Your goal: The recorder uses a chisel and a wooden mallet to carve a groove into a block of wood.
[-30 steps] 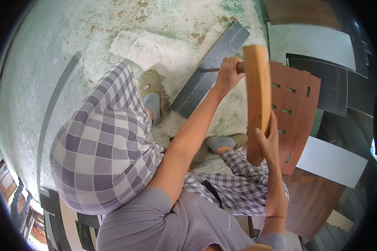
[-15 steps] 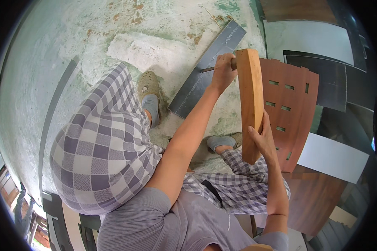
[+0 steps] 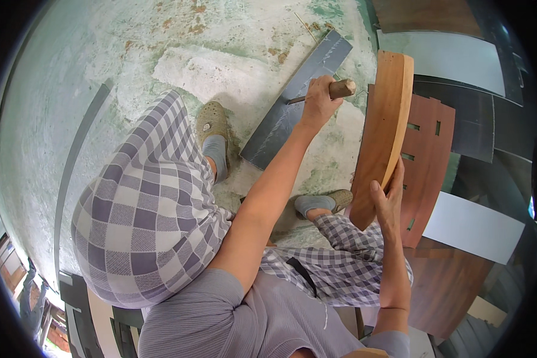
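Observation:
My left hand (image 3: 320,108) is closed around a chisel, whose round wooden handle (image 3: 342,89) sticks out past my fingers to the right. The chisel's thin metal shaft (image 3: 296,100) runs from the other side of my fist down to a narrow dark grey board (image 3: 301,89) on the floor; its tip seems to meet the board. My right hand (image 3: 389,203) grips the near part of a long, thick wooden block (image 3: 383,131), thumb on one side and fingers behind. The block is held up to the right of the chisel, apart from its handle.
Under the block lies a reddish-brown panel (image 3: 426,140) with rectangular slots. White boards (image 3: 468,227), dark boards (image 3: 459,110) and a brown wood-grain panel (image 3: 447,280) are spread along the right. A long grey strip (image 3: 71,161) rests on the stained floor (image 3: 209,74) at left.
The wooden block has swung right, away from the chisel handle's end, which it met or overlapped earlier. My left hand and the chisel stay nearly in place on the board.

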The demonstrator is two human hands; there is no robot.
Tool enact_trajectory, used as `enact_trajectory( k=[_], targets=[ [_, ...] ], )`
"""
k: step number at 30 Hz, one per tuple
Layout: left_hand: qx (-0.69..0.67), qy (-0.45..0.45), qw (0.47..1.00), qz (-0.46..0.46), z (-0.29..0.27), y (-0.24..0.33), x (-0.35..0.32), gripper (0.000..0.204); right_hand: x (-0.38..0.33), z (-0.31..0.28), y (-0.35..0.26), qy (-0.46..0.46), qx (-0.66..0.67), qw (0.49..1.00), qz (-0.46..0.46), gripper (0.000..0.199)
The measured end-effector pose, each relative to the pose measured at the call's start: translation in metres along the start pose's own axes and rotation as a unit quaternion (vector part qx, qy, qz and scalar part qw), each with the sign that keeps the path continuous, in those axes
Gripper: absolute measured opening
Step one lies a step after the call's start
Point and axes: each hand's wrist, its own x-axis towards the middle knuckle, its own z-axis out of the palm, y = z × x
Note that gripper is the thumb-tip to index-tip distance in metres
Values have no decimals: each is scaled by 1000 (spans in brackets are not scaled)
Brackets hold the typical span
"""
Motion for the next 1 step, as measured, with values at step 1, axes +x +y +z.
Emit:
enact_trajectory(
  k=[1],
  targets=[
    [3, -1, 1000, -7, 0, 0, 0, 37, 0, 1, 0, -3, 10, 1000, -2, 84]
  ],
)
